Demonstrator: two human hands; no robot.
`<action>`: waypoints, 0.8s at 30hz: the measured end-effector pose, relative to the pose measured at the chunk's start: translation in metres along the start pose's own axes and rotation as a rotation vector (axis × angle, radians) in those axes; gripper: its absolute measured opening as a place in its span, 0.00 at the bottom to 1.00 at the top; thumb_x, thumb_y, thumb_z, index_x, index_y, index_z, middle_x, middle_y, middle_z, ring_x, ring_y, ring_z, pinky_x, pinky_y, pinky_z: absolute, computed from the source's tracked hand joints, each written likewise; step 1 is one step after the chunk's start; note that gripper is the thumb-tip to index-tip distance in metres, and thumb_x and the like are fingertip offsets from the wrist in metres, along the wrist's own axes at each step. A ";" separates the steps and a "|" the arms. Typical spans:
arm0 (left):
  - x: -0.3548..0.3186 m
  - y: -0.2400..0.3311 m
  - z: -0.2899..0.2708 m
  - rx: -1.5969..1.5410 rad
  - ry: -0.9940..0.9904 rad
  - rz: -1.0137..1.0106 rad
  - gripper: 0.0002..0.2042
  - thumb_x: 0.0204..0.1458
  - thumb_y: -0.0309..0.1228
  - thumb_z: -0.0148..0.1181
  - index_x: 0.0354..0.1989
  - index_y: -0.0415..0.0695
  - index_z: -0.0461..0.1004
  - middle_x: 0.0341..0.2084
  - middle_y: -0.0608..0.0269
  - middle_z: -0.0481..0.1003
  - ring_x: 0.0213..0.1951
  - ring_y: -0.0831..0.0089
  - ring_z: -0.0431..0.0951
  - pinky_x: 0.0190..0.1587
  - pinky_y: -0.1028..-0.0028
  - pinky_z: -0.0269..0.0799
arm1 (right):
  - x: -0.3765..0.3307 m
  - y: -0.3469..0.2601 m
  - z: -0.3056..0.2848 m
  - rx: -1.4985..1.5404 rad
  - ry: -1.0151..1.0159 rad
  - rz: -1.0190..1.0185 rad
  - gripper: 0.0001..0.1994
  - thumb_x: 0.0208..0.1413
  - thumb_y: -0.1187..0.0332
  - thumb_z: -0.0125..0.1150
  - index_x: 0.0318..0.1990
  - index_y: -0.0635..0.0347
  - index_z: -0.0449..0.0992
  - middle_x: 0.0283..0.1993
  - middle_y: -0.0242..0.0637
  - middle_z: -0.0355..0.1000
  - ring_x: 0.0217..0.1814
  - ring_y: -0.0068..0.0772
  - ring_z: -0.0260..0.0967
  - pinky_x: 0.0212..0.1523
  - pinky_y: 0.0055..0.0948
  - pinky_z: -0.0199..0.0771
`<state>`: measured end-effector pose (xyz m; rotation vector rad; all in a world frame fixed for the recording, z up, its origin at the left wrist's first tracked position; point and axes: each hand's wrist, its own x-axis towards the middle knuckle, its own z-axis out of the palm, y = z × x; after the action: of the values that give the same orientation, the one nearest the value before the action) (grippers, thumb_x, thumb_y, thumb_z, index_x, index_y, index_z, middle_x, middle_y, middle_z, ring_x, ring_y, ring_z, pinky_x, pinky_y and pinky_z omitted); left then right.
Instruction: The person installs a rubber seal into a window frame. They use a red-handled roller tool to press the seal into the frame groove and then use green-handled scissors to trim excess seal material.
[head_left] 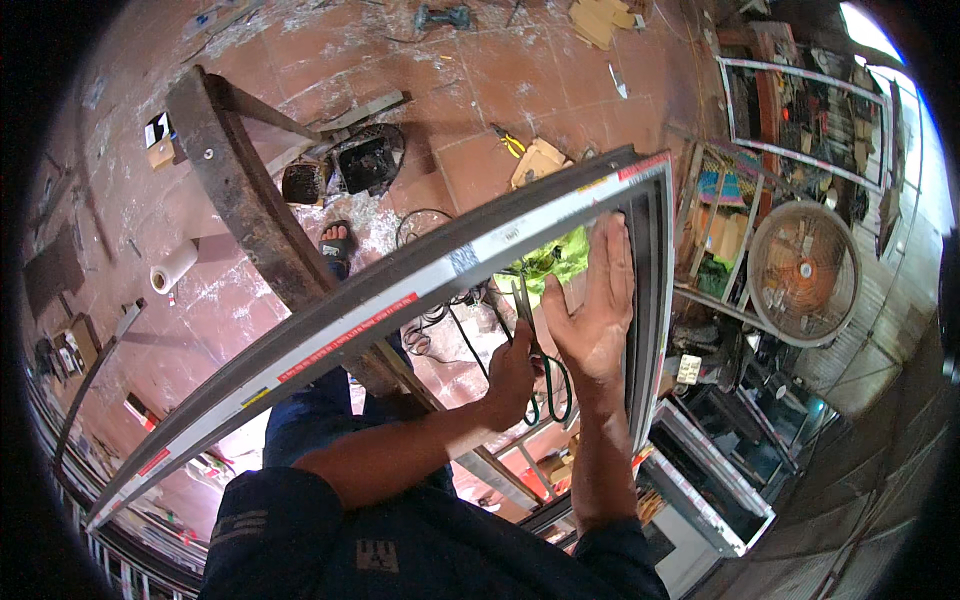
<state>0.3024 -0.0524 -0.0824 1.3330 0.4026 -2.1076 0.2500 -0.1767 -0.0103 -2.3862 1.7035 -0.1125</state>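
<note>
A large dark window frame (345, 322), its face covered with white and red printed protective tape, slants across the view in front of me. Inside its opening, my left hand (512, 368) is closed round a pair of scissors (557, 388) with dark green loop handles; the blades point away from me. My right hand (592, 300) is open, fingers stretched out and thumb apart. It lies along the inner side of the frame near the far right corner; whether the palm presses on the frame I cannot tell. Bright green material (565, 255) shows just behind that hand.
A rusty metal beam (235, 180) stands under the frame. On the tiled floor lie pliers (512, 142), black trays (368, 162), a white roll (175, 266) and a power tool (442, 17). To the right are a round fan (804, 272) and another taped frame (800, 150).
</note>
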 end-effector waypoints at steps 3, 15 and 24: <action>0.007 0.001 -0.003 0.039 0.034 -0.056 0.28 0.69 0.57 0.46 0.31 0.43 0.74 0.24 0.65 0.74 0.27 0.72 0.72 0.32 0.67 0.69 | -0.004 0.005 -0.001 0.077 0.043 -0.009 0.40 0.56 0.66 0.68 0.72 0.76 0.58 0.78 0.62 0.53 0.78 0.66 0.54 0.75 0.53 0.57; 0.020 0.009 -0.006 -0.239 0.054 0.077 0.24 0.71 0.53 0.47 0.35 0.47 0.76 0.23 0.63 0.74 0.24 0.66 0.72 0.28 0.65 0.67 | -0.032 0.026 -0.001 -0.157 0.136 -0.101 0.29 0.59 0.72 0.62 0.68 0.72 0.68 0.72 0.55 0.65 0.72 0.57 0.63 0.70 0.46 0.67; 0.017 0.021 0.008 -0.398 -0.013 0.111 0.24 0.73 0.52 0.45 0.36 0.46 0.78 0.24 0.65 0.74 0.24 0.70 0.70 0.29 0.67 0.66 | 0.018 0.034 -0.014 -0.339 0.314 -0.243 0.03 0.61 0.70 0.62 0.36 0.57 0.76 0.37 0.46 0.77 0.39 0.54 0.78 0.35 0.49 0.78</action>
<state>0.3046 -0.0788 -0.0927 1.0815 0.6860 -1.8241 0.2216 -0.2064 -0.0050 -2.9586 1.6586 -0.2681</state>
